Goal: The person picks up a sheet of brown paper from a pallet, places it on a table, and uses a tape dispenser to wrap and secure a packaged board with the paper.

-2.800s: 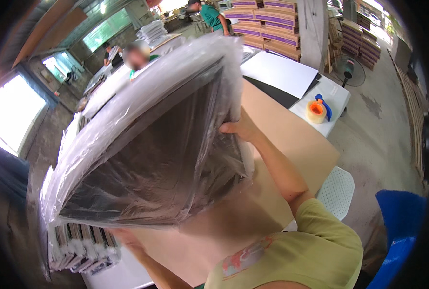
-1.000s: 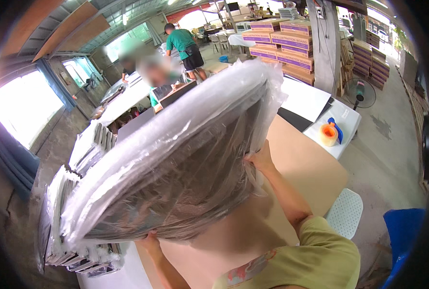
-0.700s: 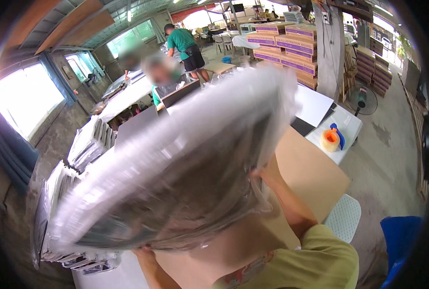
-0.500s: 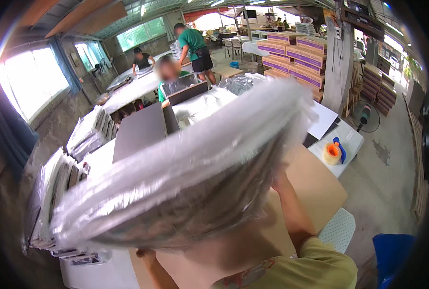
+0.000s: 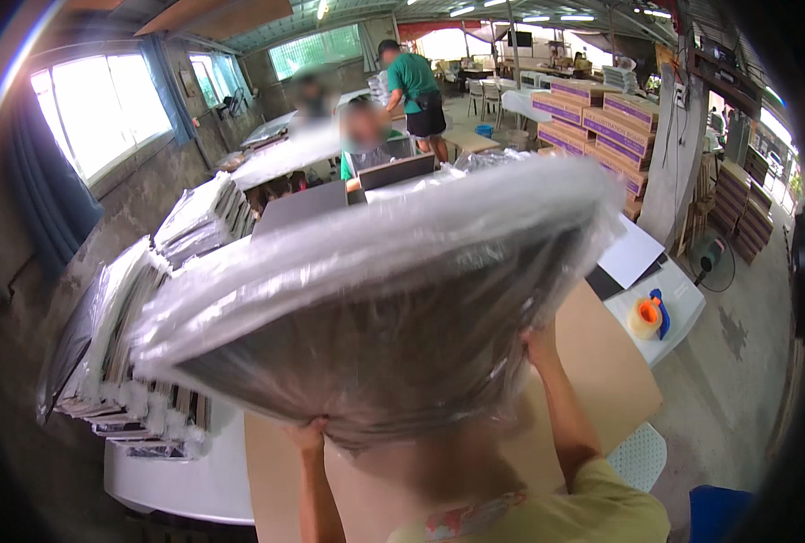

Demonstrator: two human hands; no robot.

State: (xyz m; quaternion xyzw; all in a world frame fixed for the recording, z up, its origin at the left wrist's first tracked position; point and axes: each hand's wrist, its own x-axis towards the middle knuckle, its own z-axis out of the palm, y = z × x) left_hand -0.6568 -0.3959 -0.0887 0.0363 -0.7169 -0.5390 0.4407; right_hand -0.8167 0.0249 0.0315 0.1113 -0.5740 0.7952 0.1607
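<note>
A large dark flat panel, wrapped in clear plastic with a thick whitish edge, is held up in front of me. It tilts, and its pale long edge faces away. My left hand is closed on the plastic at its near lower edge. Farther right, my right hand grips the panel's right side, with some fingers hidden behind it. Beneath lies a brown cardboard sheet on the table.
Several plastic-wrapped panels are stacked at the left. An orange-cored tape roll and a blue tape dispenser sit at the right. Co-workers are across the table, one in a green shirt. Cartons and a fan stand beyond.
The wrapped panel has swung so that more of its dark face shows. My left hand has moved up and right along its lower edge. The view has shifted left.
</note>
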